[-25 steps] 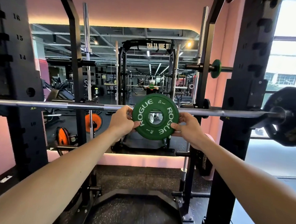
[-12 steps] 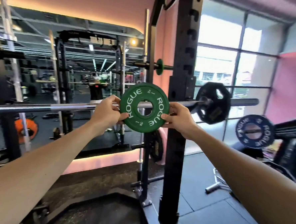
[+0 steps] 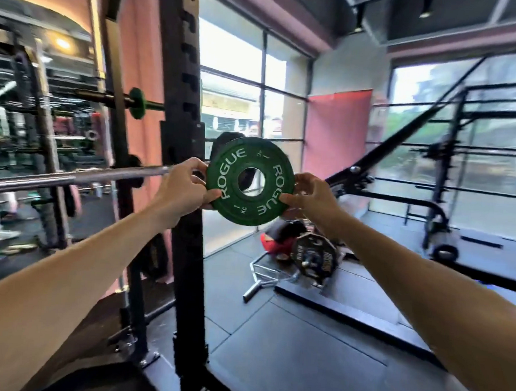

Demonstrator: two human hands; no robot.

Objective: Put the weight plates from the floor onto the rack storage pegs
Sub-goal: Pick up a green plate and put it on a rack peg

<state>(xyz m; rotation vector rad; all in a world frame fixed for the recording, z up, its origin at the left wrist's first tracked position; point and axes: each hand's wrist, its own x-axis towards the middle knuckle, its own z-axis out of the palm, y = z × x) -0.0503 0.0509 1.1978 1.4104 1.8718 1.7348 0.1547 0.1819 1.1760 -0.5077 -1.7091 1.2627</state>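
Green round rubber-coated weight plate (image 3: pixel 249 181), white ROGUE lettering and a 1 KG mark on its face, is held up at about chest height between both hands, face toward the camera, its flat side roughly vertical and its centre hole open. Left hand (image 3: pixel 182 187) pinches the plate's left rim, thumb on the near face and fingers curled behind; right hand (image 3: pixel 308 197) does the same on the right rim. Both are closed on the plate, neither is free. Plate sits just right of the black steel rack upright (image 3: pixel 182 160), overlapping its right edge in view. Relation that matters: the storage peg must pass through the centre hole, so the hole's axis, now pointing toward the camera, has to line up with the peg's long axis. One candidate, a dark horizontal peg (image 3: pixel 105 98) already carrying a small green plate (image 3: pixel 136 103), lies up and to the left of the held plate, on the far side of the upright; left hand is the nearer of the two to it. Whether that is the intended peg I cannot tell. Chrome barbell shaft (image 3: pixel 70 177) runs horizontally left of the left hand, close to it, with a black plate (image 3: pixel 223 142) partly visible behind the green one. Judgement: plate is off the floor, not yet on a peg.
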